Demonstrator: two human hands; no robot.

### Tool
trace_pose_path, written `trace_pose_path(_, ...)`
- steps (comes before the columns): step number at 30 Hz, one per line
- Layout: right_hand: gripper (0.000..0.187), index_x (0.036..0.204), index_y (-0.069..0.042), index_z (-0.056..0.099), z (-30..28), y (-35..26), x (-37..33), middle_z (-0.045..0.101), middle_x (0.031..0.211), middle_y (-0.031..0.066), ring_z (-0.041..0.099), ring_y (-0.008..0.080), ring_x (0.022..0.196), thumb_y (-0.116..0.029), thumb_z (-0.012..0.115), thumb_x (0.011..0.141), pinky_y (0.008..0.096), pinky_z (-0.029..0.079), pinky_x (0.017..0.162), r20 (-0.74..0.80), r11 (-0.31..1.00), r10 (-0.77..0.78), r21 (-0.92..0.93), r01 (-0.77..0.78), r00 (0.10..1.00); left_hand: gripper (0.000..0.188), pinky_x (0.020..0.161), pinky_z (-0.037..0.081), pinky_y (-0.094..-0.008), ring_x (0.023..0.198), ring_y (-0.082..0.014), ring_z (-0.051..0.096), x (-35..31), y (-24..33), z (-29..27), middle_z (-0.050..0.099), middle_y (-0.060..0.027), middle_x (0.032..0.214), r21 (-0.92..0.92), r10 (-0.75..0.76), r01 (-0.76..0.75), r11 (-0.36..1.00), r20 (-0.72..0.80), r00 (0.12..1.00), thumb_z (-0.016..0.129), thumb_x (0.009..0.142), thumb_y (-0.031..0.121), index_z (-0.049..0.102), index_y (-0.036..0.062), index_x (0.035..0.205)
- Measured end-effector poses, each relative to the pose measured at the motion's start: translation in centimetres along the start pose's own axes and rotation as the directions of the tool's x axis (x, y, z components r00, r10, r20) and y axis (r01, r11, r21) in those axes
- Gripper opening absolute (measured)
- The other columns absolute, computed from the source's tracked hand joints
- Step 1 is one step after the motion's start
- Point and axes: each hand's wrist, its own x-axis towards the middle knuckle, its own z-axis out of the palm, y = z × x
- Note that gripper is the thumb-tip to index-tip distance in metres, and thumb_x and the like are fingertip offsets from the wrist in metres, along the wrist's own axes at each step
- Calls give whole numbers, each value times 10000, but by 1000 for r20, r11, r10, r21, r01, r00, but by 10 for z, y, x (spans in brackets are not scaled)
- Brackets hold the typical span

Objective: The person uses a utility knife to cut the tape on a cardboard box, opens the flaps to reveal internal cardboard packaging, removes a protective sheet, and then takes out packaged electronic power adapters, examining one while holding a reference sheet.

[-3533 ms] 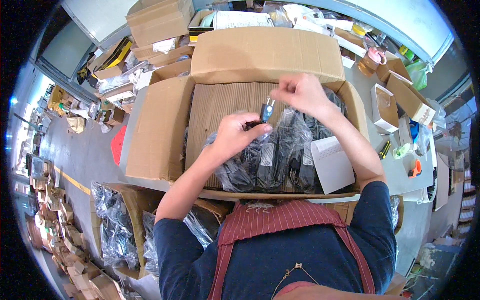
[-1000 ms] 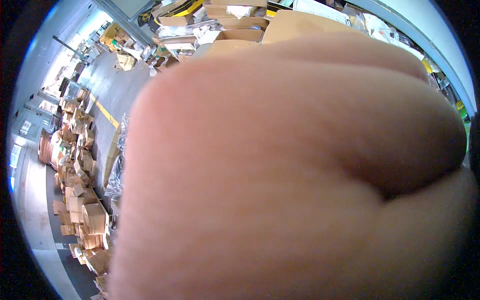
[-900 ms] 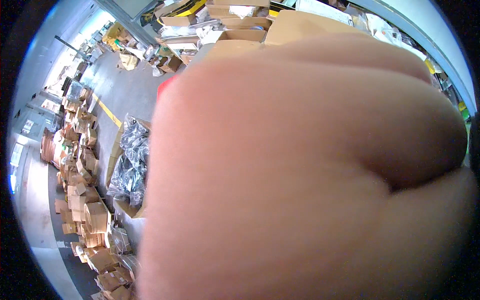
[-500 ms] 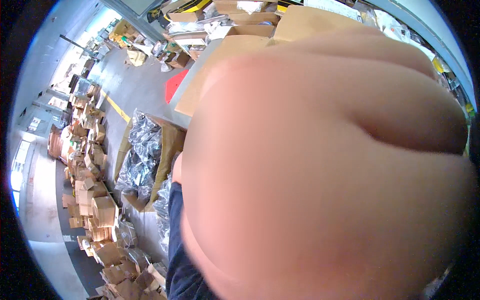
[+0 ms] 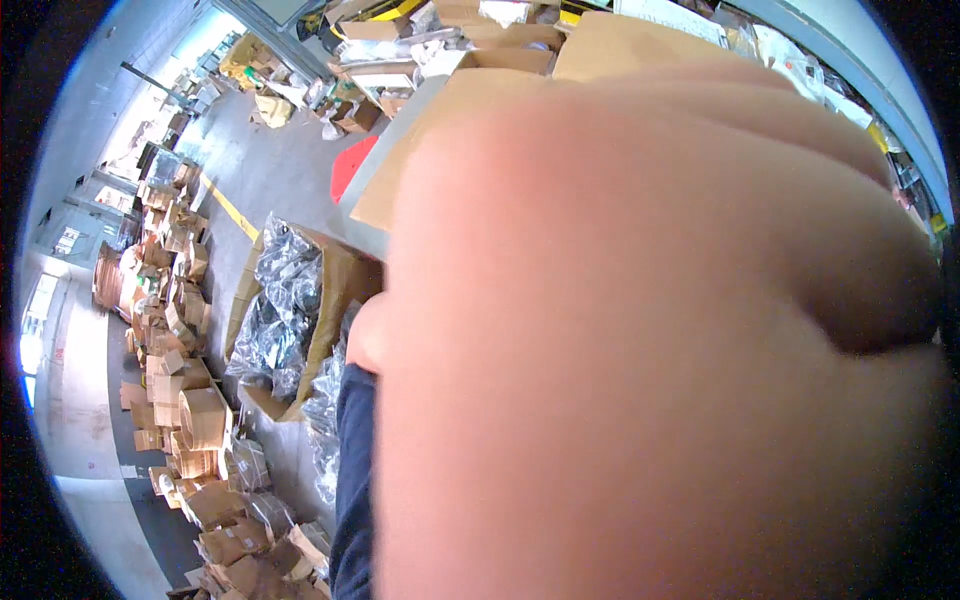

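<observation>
What looks like my left hand (image 5: 640, 330) is raised very close to the camera and blurred, filling the middle and right of the head view. Ridges like knuckles or fingers run toward the upper right, with a dark hollow at the right edge. The fingertips are out of sight, so whether this hand holds anything does not show. Beside it, a dark blue sleeve (image 5: 352, 480) rises from the lower edge, ending at a bit of bare skin. My right hand cannot be made out. Behind the hand lies flat brown cardboard (image 5: 430, 135) on a grey table.
An open carton (image 5: 340, 280) of clear plastic bags stands on the floor left of the table, near a red object (image 5: 350, 168). Stacked cardboard boxes (image 5: 203, 418) line the left side. Cartons and packages (image 5: 500, 62) crowd the table's far end.
The raised hand has shifted slightly to the right, and its dark hollow has moved right and down. More of the bare skin above the sleeve shows.
</observation>
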Motion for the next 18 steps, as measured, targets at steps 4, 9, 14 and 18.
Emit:
trace_pose_path(4,254,1106,-80,665,6,-5,3,617,757,-18,487,32,535,-303,560,1046,186,325,499,0,1000,-25,13,25,1000,170,657,539,-371,723,-289,684,1,1,0,674,-134,717,-7,12,-12,1000,-11,1000,709,848,188,755,43,770)
trace_pose_path(9,192,1034,-36,643,8,-12,-3,684,768,39,594,80,562,-207,559,1057,202,446,508,43,987,-105,129,99,993,181,652,539,-376,715,-295,684,2,3,-2,669,-138,707,-10,-11,11,1000,1,1000,707,846,196,752,43,761)
trace_pose_path(14,237,1082,-62,661,4,-9,-1,643,756,1,530,50,541,-273,559,1050,193,365,492,0,999,-35,23,35,999,191,647,540,-381,708,-302,683,-1,3,-5,665,-141,697,-3,-20,20,1000,-2,1000,705,844,205,749,42,752)
trace_pose_path(18,265,1099,-77,673,3,1,3,630,757,-18,500,33,523,-314,568,1044,183,327,483,4,999,-36,-16,36,999,200,643,540,-384,702,-307,683,-1,2,-8,662,-143,689,1,-11,11,1000,-3,1000,704,843,211,747,42,745)
